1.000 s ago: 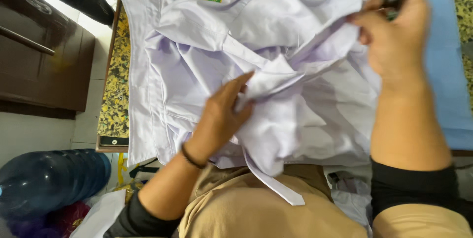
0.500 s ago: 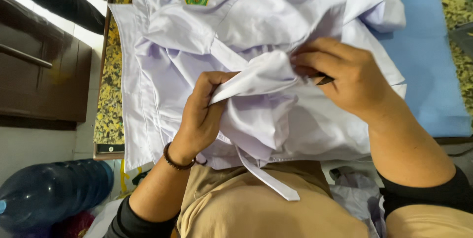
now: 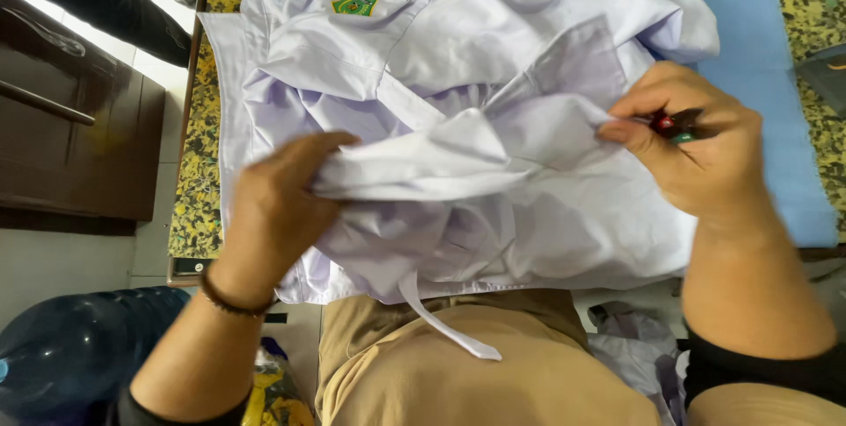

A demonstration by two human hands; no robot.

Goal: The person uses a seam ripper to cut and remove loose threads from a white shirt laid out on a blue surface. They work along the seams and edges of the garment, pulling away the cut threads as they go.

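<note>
While the person is standing at the edge of the table, both forearms are reaching forward over a pale lilac shirt point(image 3: 493, 65) that is lying crumpled on a blue cloth point(image 3: 758, 29) covering the speckled stone tabletop point(image 3: 198, 170). The left hand point(image 3: 278, 206) is turned palm inward, wrist slightly bent, with its fingers curling around one end of a raised fold of the shirt and clenching it; a dark bracelet point(image 3: 231, 300) is sitting on that wrist. The right hand point(image 3: 696, 148) is held higher and further out, its thumb and forefinger pinching the other end of the same fold, so the fabric is being stretched between the two hands above the rest of the garment. In the same right hand a small red and green object point(image 3: 670, 126) is tucked against the fingers; what it is cannot be told. A green badge point(image 3: 354, 3) is showing near the shirt's collar. A narrow strip of the shirt point(image 3: 445, 325) is hanging over the table edge towards the person's tan trousers point(image 3: 467, 373). A blue water bottle point(image 3: 75, 347) is lying on the floor at the left.
</note>
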